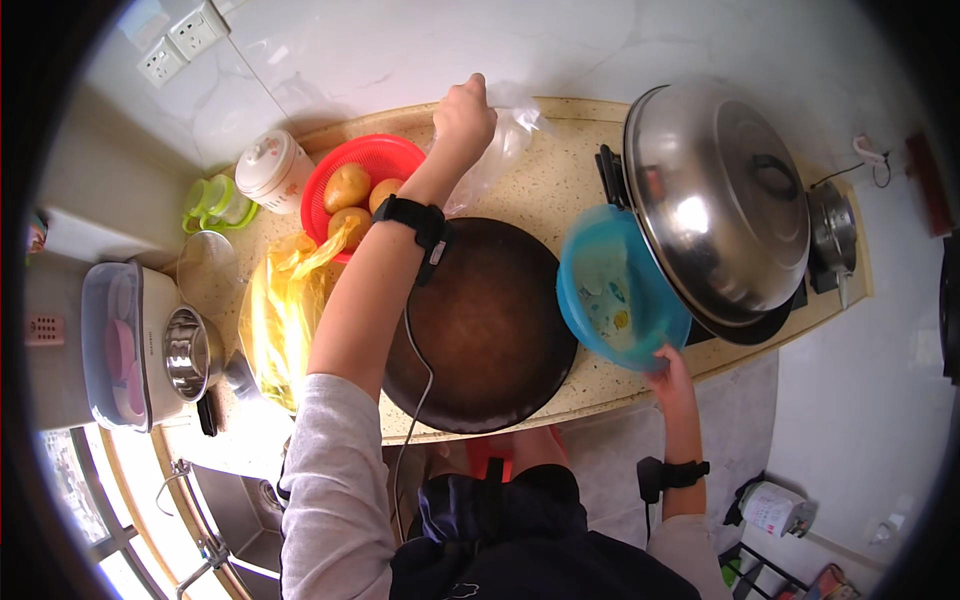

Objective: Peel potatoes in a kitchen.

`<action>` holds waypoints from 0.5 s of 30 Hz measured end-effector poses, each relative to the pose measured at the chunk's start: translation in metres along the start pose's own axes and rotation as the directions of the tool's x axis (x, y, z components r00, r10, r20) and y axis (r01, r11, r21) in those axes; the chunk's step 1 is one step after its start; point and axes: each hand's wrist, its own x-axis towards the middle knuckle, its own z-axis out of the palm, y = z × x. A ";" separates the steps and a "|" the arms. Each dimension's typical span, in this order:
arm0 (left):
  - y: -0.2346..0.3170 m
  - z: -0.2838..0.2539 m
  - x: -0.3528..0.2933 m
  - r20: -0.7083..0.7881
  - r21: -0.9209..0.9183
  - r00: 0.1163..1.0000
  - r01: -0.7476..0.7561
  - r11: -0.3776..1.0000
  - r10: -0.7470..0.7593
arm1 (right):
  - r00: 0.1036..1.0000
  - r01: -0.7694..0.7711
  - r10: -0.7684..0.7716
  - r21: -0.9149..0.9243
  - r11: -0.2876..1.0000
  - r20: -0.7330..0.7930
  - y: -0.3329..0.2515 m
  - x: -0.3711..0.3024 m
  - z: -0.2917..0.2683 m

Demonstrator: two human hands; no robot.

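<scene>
My left hand (465, 118) is closed on a clear plastic bag (492, 160), which hangs beside it above the back of the counter. My right hand (672, 375) grips the near rim of a blue plastic bowl (655, 325). Inside the bowl lies something pale or see-through with a small yellow-green spot; I cannot make out what. Between my arms sits a large dark wok (490, 320), brownish inside. Beyond my left forearm, a red colander (320, 180) holds several potatoes (347, 187), and a yellow plastic bag (275, 320) lies next to it.
A big pan with a domed steel lid (720, 200) stands right of the bowl, its handle close to the bowl's rim. At left are a lidded white canister (272, 170), a steel bowl (190, 350) and a storage box (125, 345). A sink (240, 520) lies lower left. A cable crosses the wok's edge.
</scene>
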 end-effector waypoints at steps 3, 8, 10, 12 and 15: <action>-0.001 -0.004 -0.010 0.025 -0.058 1.000 -0.015 0.998 0.016 | 1.000 -0.015 0.016 -0.049 0.999 0.019 -0.002 0.016 0.033; -0.012 -0.001 -0.015 0.033 -0.112 0.998 -0.052 0.992 0.056 | 0.979 -0.014 0.013 0.004 1.000 0.201 -0.006 0.059 0.063; -0.020 0.003 -0.013 0.032 -0.126 0.997 -0.065 0.990 0.070 | 0.966 -0.010 -0.011 0.079 0.997 0.258 -0.012 0.061 0.083; -0.027 0.002 -0.013 0.059 -0.278 0.997 -0.027 0.960 0.045 | 0.964 0.007 -0.021 0.054 0.999 0.264 -0.015 0.064 0.103; -0.033 0.001 -0.015 0.098 -0.425 0.993 0.097 0.900 -0.061 | 0.957 0.039 -0.051 0.046 0.998 0.287 -0.018 0.071 0.128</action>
